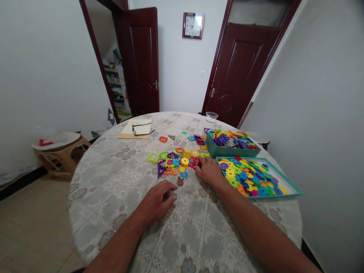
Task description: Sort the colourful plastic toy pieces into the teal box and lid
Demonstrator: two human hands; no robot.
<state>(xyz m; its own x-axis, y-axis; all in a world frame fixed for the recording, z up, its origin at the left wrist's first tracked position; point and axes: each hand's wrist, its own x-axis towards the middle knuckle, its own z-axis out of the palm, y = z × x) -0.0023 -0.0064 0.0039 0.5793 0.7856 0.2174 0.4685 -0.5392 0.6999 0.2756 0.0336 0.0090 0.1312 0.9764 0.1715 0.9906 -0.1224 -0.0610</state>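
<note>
My left hand (159, 201) rests on the tablecloth in front of the pieces, fingers loosely curled, with a gap between thumb and forefinger and nothing in it. Stretched forward, my right hand (209, 170) has its fingers apart at the right end of a cluster of plastic interlocking pieces (176, 161). Its fingertips are at some red pieces (194, 160); whether they touch them I cannot tell. The cluster mixes purple, orange, green, blue and yellow notched shapes. A yellow notched disc (184, 162) lies near its middle, and a blue disc (183, 175) at its near edge.
A teal box (233, 151) heaped with pieces stands at the right, behind a teal-rimmed tray (292, 189) of notched discs. Glasses (139, 132) lie on a notebook (127, 133) at the far left. A clear plastic bowl (211, 116) sits at the table's far edge.
</note>
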